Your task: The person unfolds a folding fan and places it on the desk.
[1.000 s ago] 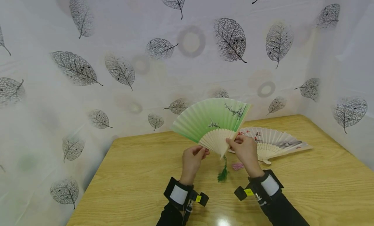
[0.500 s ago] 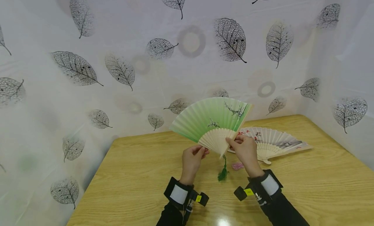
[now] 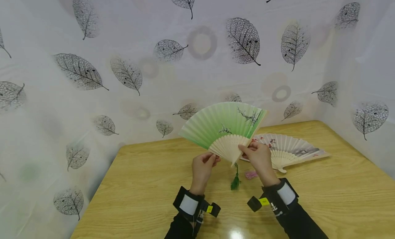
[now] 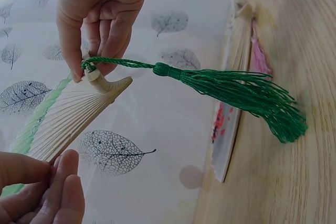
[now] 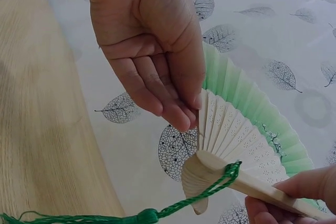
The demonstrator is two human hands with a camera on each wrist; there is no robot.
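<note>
A green folding fan with pale slatted ribs and a dark blossom branch print is spread open above the table. My left hand pinches its left edge stick between thumb and fingers, seen too at the lower left of the left wrist view. On the other side, my right hand pinches the right guard stick. A green tassel hangs by a braided cord from the fan's pivot end. Behind my right hand, a white folding fan with red blossoms and grey shading lies spread on the table, partly hidden.
A pink tassel belonging to the white fan lies on the wooden table. A pale curtain printed with dark leaves stands behind the table and along its sides. Black straps with small cameras sit on both wrists.
The green fan has spread slightly wider, its left edge shifting a little left and its top slightly up. The green tassel has swayed a little. Both hands keep their hold.
</note>
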